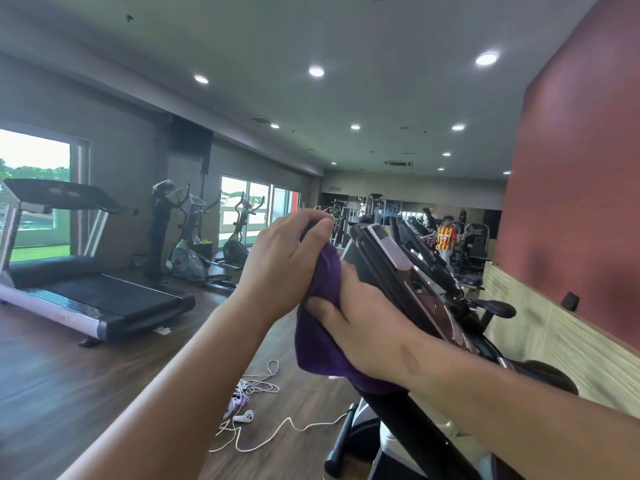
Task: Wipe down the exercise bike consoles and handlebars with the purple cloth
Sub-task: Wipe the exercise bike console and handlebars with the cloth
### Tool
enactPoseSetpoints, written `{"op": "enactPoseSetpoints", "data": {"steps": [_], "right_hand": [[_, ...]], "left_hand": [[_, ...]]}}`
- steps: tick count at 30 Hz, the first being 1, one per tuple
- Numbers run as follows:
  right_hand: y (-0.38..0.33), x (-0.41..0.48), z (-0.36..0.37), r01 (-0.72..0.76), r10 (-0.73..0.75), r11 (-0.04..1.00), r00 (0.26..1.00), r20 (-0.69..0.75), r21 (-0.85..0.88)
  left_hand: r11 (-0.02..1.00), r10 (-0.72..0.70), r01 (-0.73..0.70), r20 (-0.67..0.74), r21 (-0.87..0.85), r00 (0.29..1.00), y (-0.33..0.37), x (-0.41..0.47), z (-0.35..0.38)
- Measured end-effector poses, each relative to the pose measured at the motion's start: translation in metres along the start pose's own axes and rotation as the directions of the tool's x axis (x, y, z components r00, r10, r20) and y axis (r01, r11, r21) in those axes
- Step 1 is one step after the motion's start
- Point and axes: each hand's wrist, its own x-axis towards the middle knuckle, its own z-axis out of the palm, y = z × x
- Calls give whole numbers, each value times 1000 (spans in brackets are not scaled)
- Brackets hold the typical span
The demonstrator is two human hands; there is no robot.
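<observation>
The purple cloth (pixel 320 327) hangs in front of me, held by both hands just left of the nearest exercise bike console (pixel 384 268). My left hand (pixel 287 261) pinches the cloth's upper edge with thumb and fingers. Lower down, my right hand (pixel 360 327) grips the cloth's middle, its fingers tucked under the fabric, close against the console's left side. The console is dark with a silver strip and tilts away to the right. A black handlebar grip (pixel 498 308) sticks out behind it. The bike's black post (pixel 412 424) runs down under my right forearm.
A row of further bikes (pixel 426 237) stretches along the red wall (pixel 571 188) on the right. A treadmill (pixel 86 289) and ellipticals (pixel 194 247) stand left. White cables and a power strip (pixel 249 400) lie on the wooden floor. One person (pixel 161 233) stands by the ellipticals, another person (pixel 445 239) far back.
</observation>
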Motion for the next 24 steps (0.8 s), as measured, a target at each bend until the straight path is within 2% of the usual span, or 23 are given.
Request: {"op": "enactPoseSetpoints", "data": {"steps": [7, 13, 20, 22, 24], "right_hand": [[-14, 19, 2, 69, -63, 997, 989, -133, 36], [-3, -3, -4, -30, 31, 999, 999, 34, -41], [-18, 31, -2, 91, -86, 996, 982, -167, 25], [-14, 22, -1, 62, -56, 997, 990, -129, 40], [-7, 5, 0, -8, 9, 1000, 1000, -29, 11]], "left_hand": [[1000, -21, 21, 21, 2, 1000, 5, -2, -2], [999, -28, 27, 41, 24, 999, 4, 0, -3], [1000, -23, 23, 20, -12, 1000, 3, -2, -1], [1000, -22, 22, 12, -15, 1000, 3, -2, -1], [1000, -19, 19, 8, -16, 1000, 1, -2, 0]]}}
